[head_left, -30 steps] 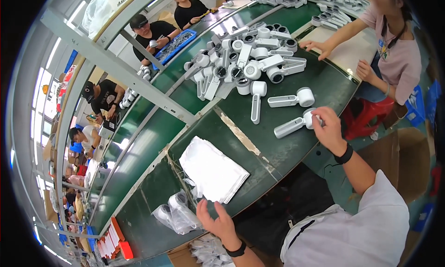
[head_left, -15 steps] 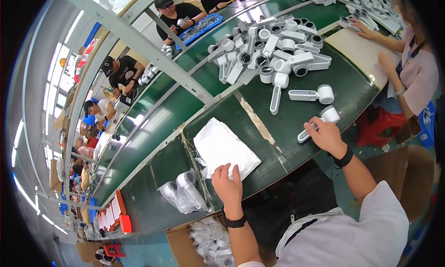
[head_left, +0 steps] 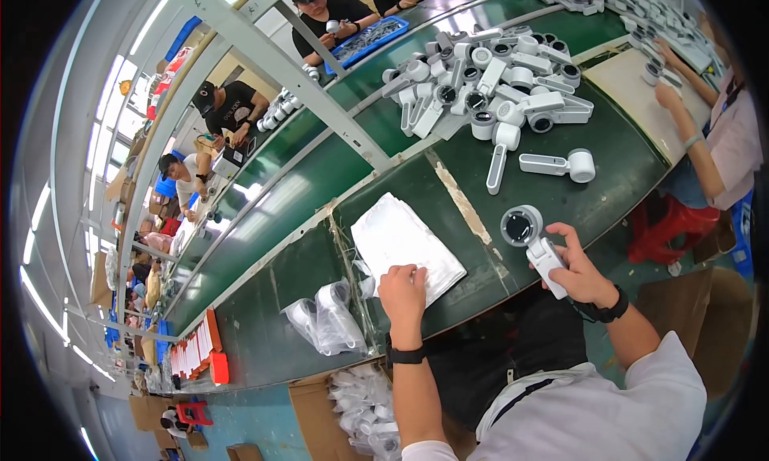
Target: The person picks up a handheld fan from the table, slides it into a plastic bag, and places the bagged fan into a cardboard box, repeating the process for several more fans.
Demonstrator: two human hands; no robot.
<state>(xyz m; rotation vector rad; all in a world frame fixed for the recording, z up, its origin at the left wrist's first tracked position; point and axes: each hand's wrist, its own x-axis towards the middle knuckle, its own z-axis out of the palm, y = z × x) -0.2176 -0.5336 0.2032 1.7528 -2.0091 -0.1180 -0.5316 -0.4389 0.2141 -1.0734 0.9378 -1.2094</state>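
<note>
A white handheld device point(head_left: 548, 262) with a round, dark-faced head is held by its handle in my right hand point(head_left: 581, 270), just above the table's front edge. Its dark face is turned up. My left hand point(head_left: 403, 294) rests at the near edge of a stack of flat white plastic bags point(head_left: 407, 241), fingers bent and pressed together on the edge of the bags. Beyond my right hand lie a single loose device point(head_left: 558, 165) and another one point(head_left: 498, 158) at the foot of a large heap of the same devices point(head_left: 489, 80).
Bagged devices point(head_left: 327, 321) lie left of the stack. Below the table edge, a cardboard box point(head_left: 314, 413) holds more of them. A metal frame post point(head_left: 288, 84) slants across the bench. A person in pink point(head_left: 725, 140) works at right; others sit across the line.
My right hand has lifted the device off the table and turned its dark face up. My left fingers have drawn together on the bags. The whole view has shifted slightly.
</note>
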